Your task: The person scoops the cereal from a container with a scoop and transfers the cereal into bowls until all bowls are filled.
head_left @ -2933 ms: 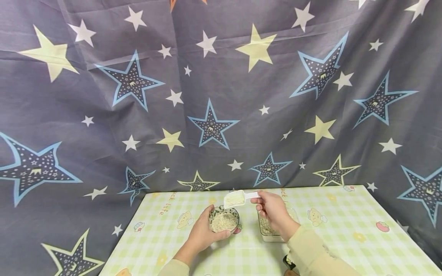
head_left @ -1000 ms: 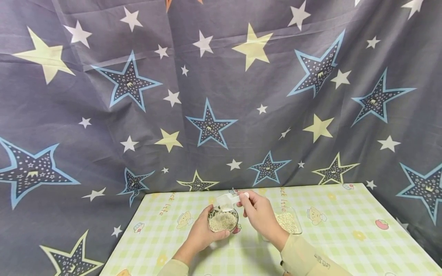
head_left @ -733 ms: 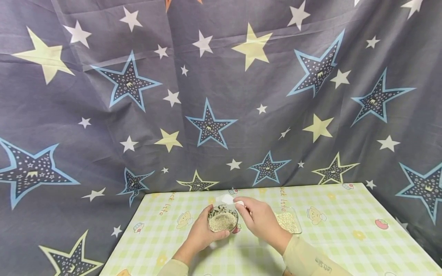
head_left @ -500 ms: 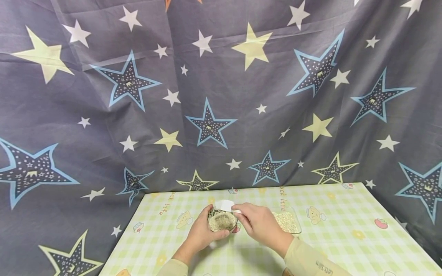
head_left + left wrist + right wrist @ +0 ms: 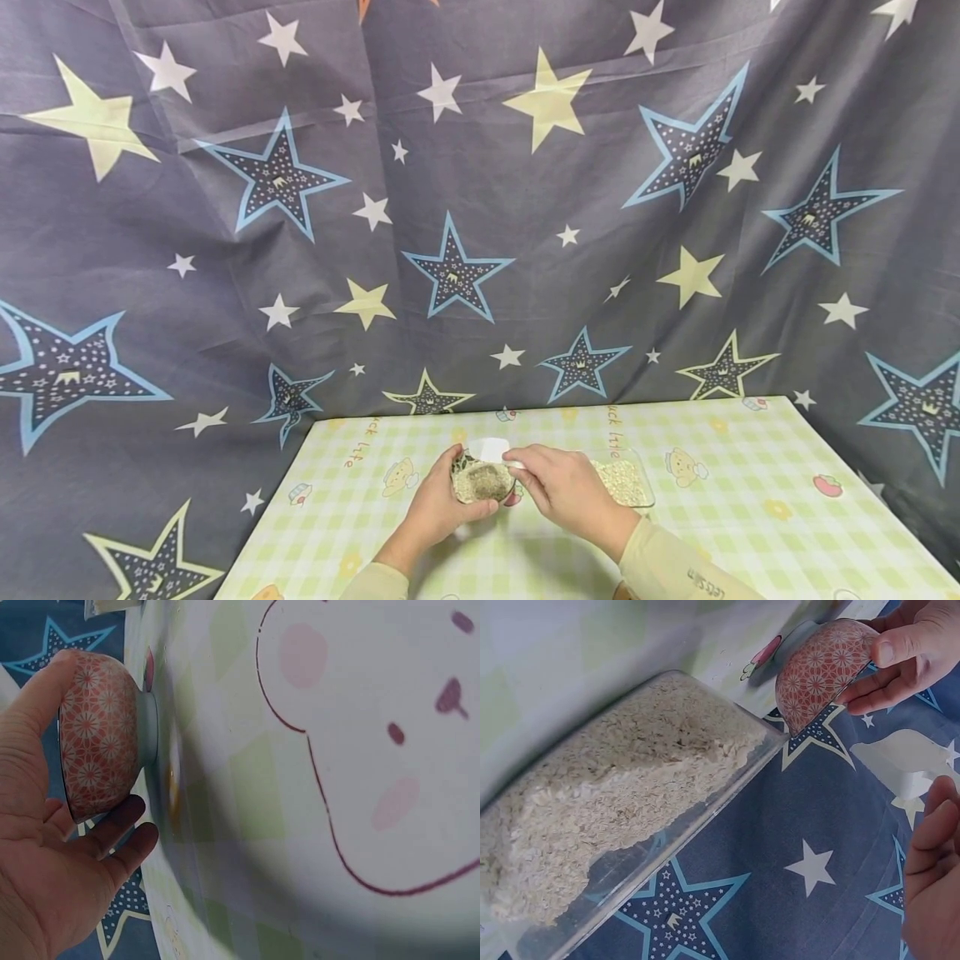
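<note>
Bowl nr centre of table, flakes inside, gripped from left by L hand; scoop, level & loaded secs ago, now tipped at bowl's far side, handle pinched by R hand, so load appears mostly delivered. Clear container sits right, part-hidden by R hand, limiting room btwn; table's far edge runs beyond scoop, lateral room judged adequate.

2 bare hands, 2 pale yellow-beige sleeves, small dark lettering along the right sleeve
</note>
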Demonstrator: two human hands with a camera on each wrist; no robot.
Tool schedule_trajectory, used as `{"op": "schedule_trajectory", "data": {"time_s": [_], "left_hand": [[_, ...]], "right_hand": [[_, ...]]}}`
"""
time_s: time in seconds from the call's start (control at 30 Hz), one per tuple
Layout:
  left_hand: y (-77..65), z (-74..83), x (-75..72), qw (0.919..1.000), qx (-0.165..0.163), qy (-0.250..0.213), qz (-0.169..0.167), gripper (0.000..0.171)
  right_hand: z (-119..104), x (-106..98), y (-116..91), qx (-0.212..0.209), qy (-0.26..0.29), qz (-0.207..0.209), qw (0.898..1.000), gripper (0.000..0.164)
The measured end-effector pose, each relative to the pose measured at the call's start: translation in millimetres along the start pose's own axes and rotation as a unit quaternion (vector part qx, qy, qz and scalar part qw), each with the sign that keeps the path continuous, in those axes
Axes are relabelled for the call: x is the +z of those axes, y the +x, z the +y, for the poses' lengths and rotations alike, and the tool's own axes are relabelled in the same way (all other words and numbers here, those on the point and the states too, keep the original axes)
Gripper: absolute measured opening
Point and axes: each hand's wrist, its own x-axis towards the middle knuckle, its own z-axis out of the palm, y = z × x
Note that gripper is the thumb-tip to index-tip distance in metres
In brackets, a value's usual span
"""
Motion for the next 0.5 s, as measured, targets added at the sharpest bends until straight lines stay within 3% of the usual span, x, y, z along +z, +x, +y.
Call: {"op": "schedule_trajectory", "data": {"time_s": [0.33,0.43,0.5], "left_hand": [[-2.3,1.4,0.4,1.0,0.005,-0.003,0.008,0.12],[-1.4,1.7,0.5,0.9999,0.003,-0.001,0.01,0.121],[-0.7,2.1,0.5,0.9999,0.001,-0.001,0.011,0.122]], "right_hand": [[0.5,1.9,-2.1,0.022,0.001,-0.002,1.0,0.019],[-0.4,-0.2,-2.6,0.082,0.026,-0.013,0.996,0.02],[-0.5,-3.5,-2.7,0.161,0.077,-0.028,0.984,0.02]]}}
